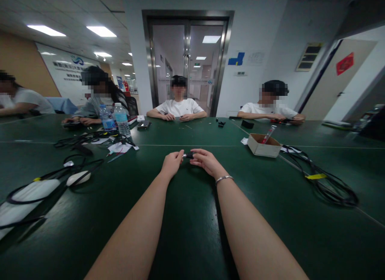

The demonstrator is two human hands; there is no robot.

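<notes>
Between my two hands, just above the green table (pixel 192 199), is a small black object with a silvery end (pixel 189 155). Its exact kind is too small to make out. My left hand (pixel 172 163) pinches the silvery end between thumb and fingertips. The black end sits in the curled fingers of my right hand (pixel 207 161), whose wrist wears a silver bracelet (pixel 224 179). Part of the object is hidden by the right fingers.
An open box (pixel 264 147) with a red-and-clear tool stands right of my hands, beside a coiled black cable (pixel 327 185). Leftward lie more cables (pixel 81 139), a white mouse-like object (pixel 78 178) and water bottles (pixel 122 119). Several people sit around the table, one directly opposite (pixel 182 107).
</notes>
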